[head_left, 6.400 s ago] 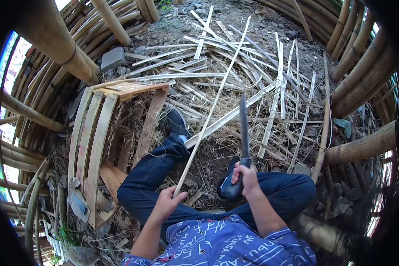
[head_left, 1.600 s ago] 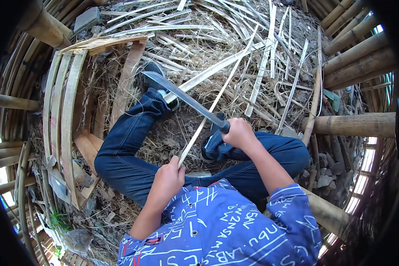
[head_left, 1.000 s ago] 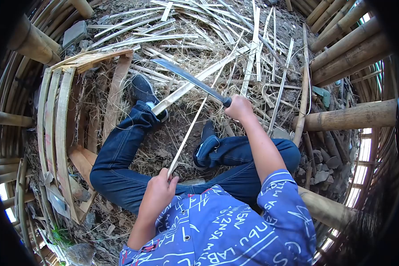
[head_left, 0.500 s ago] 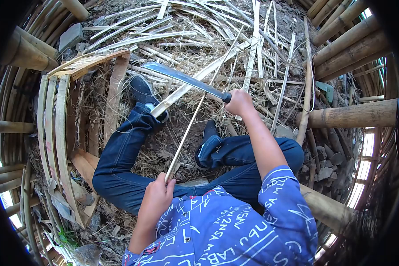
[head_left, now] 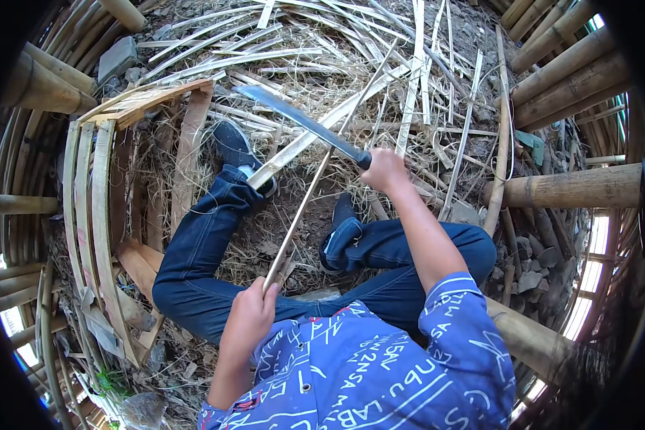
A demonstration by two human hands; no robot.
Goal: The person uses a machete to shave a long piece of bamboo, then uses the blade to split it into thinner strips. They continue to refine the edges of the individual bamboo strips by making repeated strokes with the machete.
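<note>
My left hand (head_left: pixel 249 315), low in front of my lap, is closed round the near end of a long thin bamboo strip (head_left: pixel 297 219). The strip slants up and away to the right. My right hand (head_left: pixel 385 172) grips the dark handle of a machete (head_left: pixel 309 123), whose long blade points to the upper left. The blade crosses over the strip near its middle, a little blurred toward the tip. Beneath them a wider split bamboo slat (head_left: pixel 288 154) runs from beside my left shoe (head_left: pixel 233 147) toward the pile of strips.
Loose bamboo strips (head_left: pixel 287 54) and shavings cover the ground ahead. On the left stands a slatted wooden frame (head_left: pixel 102 193). Thick bamboo poles (head_left: pixel 573 188) stick in from the right, near broken stones (head_left: pixel 529 276). A grey block (head_left: pixel 117 60) lies at upper left.
The machete's tip has swung upward, its blade now tilting more steeply. My left hand has shifted slightly left with the strip. Both grips stay the same.
</note>
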